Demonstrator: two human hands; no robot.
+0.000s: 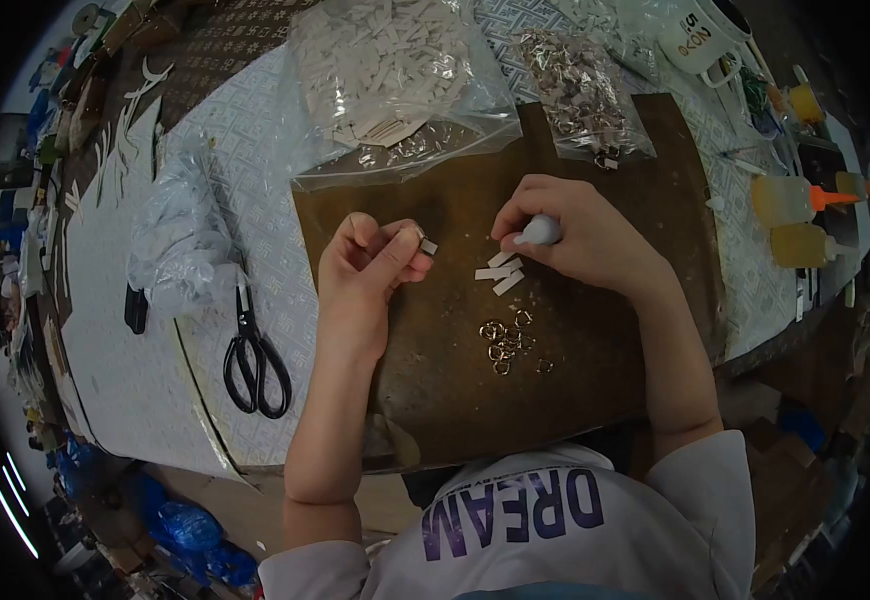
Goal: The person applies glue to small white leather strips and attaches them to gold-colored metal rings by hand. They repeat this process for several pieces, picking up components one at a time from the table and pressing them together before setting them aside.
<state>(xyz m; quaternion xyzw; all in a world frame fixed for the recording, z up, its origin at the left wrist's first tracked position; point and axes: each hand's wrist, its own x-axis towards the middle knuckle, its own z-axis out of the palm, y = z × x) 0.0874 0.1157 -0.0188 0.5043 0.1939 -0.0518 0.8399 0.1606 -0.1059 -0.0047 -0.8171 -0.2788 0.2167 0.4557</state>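
Observation:
My left hand point(380, 258) pinches a small pale piece with a metallic-looking edge point(427, 246) between thumb and fingers. On the right, my right hand point(580, 235) is wrapped round a small white bottle point(538, 231), its tip pointing left. Just below that tip, several white strips point(500, 272) lie on the brown mat point(435, 370). Several gold-coloured rings point(503, 340) are scattered on the mat nearer my body. The two hands are apart.
A plastic bag of white strips point(385, 70) and a bag of small metallic pieces point(580, 90) lie at the back. Black-handled scissors point(255, 370) and crumpled plastic point(185, 240) are left. A white mug point(700, 40) and yellowish bottles point(783, 200) stand right.

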